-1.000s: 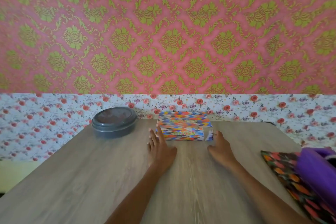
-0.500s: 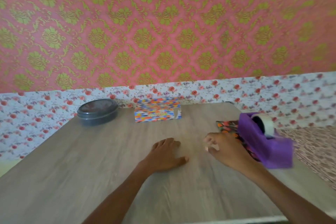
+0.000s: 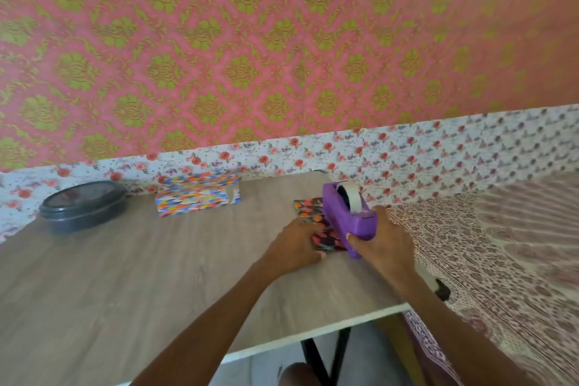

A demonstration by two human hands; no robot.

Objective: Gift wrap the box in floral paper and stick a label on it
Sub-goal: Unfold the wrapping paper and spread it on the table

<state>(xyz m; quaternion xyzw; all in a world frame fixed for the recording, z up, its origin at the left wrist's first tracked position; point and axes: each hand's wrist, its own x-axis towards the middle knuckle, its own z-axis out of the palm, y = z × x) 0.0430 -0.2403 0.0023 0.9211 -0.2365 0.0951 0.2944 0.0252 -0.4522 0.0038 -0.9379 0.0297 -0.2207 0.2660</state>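
Since half a second ago both grips have slid right along the table (image 3: 125, 276); the right grip (image 3: 385, 244) curls round the near end of the purple tape dispenser (image 3: 346, 213); the left grip (image 3: 294, 244) lies released, fingers straight, resting on the floral paper (image 3: 313, 213) under the dispenser; the box (image 3: 197, 197) sits at the table's far edge, near a dark lidded tub (image 3: 84, 205).

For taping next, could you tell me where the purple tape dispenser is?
Head view, right of centre: the tape dispenser sits on the floral paper near the table's right edge, gripped by the right hand.
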